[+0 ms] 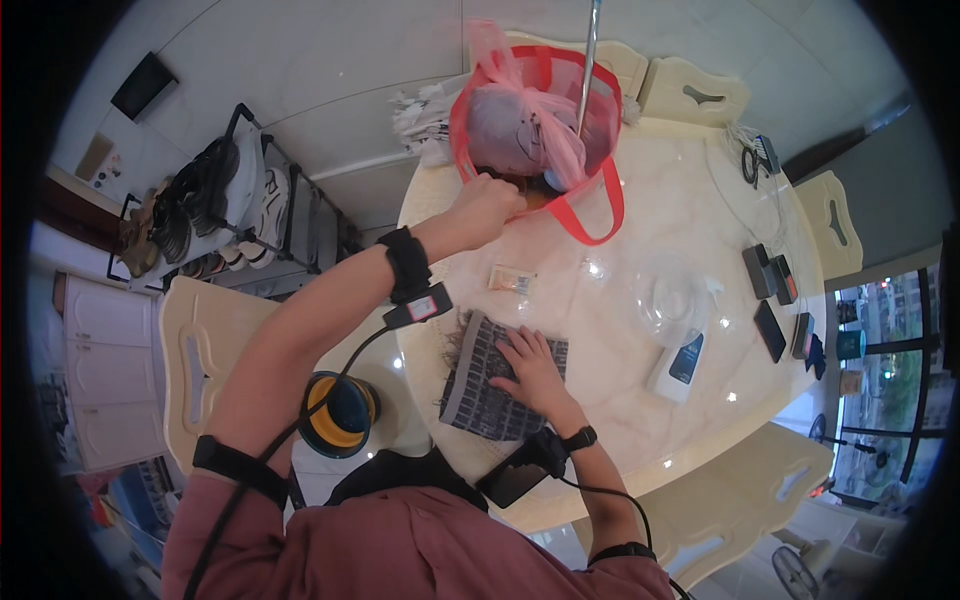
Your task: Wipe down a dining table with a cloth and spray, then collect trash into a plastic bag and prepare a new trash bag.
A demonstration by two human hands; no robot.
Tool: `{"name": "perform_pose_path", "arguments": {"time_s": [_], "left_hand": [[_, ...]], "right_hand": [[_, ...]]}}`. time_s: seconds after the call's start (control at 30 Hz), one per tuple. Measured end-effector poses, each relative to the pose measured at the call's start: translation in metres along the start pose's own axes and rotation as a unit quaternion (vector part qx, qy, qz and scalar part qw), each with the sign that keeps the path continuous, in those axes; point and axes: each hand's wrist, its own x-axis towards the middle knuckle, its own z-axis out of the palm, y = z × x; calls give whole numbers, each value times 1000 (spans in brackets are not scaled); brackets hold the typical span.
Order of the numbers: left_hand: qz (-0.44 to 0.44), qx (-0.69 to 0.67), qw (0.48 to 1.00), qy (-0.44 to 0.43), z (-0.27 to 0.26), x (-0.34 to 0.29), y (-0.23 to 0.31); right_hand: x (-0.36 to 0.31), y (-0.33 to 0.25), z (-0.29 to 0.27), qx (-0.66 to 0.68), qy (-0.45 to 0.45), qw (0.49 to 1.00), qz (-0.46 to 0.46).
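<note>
Head view: left hand apparently reaches into red tote bag, finger closure indeterminable; right hand, fingers spread, rests on fringed cloth; next move likely requires secure grip

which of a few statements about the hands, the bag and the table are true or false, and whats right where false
1. The right hand rests on the dark patterned cloth. True.
2. The left hand is on the white bottle. False: it is at the rim of the red-trimmed bag.
3. A small packet lies between bag and cloth. True.
4. The bucket stands on the table. False: it is lower down, beside it.
</note>
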Motion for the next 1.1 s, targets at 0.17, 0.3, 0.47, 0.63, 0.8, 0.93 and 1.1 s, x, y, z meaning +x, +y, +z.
{"name": "perform_pose_path", "arguments": {"time_s": [0.17, 0.3, 0.47, 0.63, 0.8, 0.93, 1.1], "left_hand": [[122, 16, 992, -40, -16, -51, -3], [121, 14, 989, -87, -32, -89, 7], [136, 21, 985, -108, -45, -128, 17], [96, 44, 991, -87, -47, -147, 27], [88, -56, 994, 30, -69, -174, 45], [97, -234, 967, 27, -62, -200, 69], [-170, -532, 810, -181, -30, -200, 80]], "right_hand": [[-36, -15, 12, -25, 1, 999, 24], [-56, -28, 14, 18, 24, 998, 55], [-52, -24, 9, -98, 44, 976, 190], [-32, -18, -4, -30, -99, 959, 263], [-27, -74, -50, 191, -145, 961, 140], [-28, -119, -86, 222, -88, 962, 131], [-23, -106, -109, 374, 5, 913, 160]]}}
